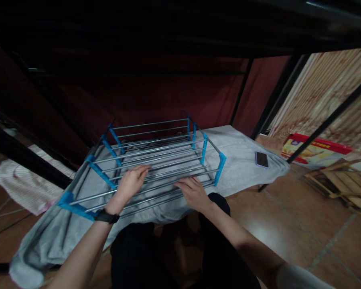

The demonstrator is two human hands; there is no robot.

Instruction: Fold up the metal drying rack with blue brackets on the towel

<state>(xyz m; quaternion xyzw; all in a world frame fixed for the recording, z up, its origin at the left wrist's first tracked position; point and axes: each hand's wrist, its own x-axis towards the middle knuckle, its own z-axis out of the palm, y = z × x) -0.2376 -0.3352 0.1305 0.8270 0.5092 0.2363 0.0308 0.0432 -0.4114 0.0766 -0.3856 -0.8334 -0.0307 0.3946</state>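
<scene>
A shoe rack [165, 165] of thin grey metal rods, joined by blue plastic end pieces, stands on a grey blanket [239, 146] in front of me. My left hand [133, 181], with a black band on the wrist, is over the rods left of centre, its fingers bent and closed at a rod. My right hand [193, 192] is at the near rods right of centre, fingers together and curled over a rod. The undersides of both hands are hidden, so the exact grip on the rods does not show.
A phone [261, 159] lies on the blanket to the right. Dark metal posts [242, 92] and a dark surface overhead frame the spot. A red and yellow box [315, 150] and a wooden folding stool [343, 182] are at right. Striped cloth [27, 180] is at left.
</scene>
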